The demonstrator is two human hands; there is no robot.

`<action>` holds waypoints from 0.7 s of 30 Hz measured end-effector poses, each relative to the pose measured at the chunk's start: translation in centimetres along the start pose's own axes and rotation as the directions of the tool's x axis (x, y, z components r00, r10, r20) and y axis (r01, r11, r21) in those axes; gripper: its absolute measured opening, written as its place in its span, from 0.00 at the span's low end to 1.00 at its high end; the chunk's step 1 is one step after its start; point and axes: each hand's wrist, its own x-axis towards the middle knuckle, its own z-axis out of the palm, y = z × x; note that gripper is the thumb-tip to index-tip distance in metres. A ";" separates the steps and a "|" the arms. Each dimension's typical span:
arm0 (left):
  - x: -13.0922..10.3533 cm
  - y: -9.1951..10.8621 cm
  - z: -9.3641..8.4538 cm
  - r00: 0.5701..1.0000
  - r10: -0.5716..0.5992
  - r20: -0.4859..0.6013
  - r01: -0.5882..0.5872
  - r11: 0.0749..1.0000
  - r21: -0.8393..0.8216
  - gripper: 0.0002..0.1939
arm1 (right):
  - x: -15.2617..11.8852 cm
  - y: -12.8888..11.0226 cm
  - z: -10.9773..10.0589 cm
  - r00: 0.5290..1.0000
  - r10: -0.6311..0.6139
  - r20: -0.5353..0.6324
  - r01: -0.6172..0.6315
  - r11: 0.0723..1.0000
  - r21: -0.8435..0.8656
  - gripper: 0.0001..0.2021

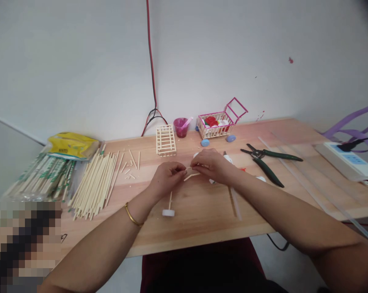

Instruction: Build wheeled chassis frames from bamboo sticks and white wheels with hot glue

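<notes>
Over the middle of the table my left hand [170,179] and my right hand [213,165] meet, fingertips pinched on either side of a short pale wooden stick [188,168]. Most of that piece is hidden by the fingers. Just below them a second short stick [191,176] is partly visible, its far end covered by my right hand. Beneath my left hand, a white round cap [168,213] sits at the end of a thin wooden stick [171,199]. Partly behind my right hand lies a white glue gun or bottle [227,158]; I cannot tell which.
Left are loose wooden sticks [94,185], cut bits and a yellow packet [72,145]. Along the wall stand a stick frame [165,140], a pink cup [181,128] and a small wheeled cart [216,125]. Green-handled shears [268,160] and a power strip [349,160] lie right.
</notes>
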 end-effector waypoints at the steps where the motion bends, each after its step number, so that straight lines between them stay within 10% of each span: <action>1: 0.0 0.1 0.0 1.000 -0.003 -0.002 0.003 1.000 0.006 0.06 | 0.0 0.0 0.0 1.000 -0.005 -0.001 0.005 1.000 0.000 0.06; 21: 0.1 0.0 0.0 0.993 0.121 0.013 -0.122 0.980 0.159 0.08 | 0.0 -0.2 0.0 1.000 -0.023 0.008 0.023 0.999 -0.045 0.05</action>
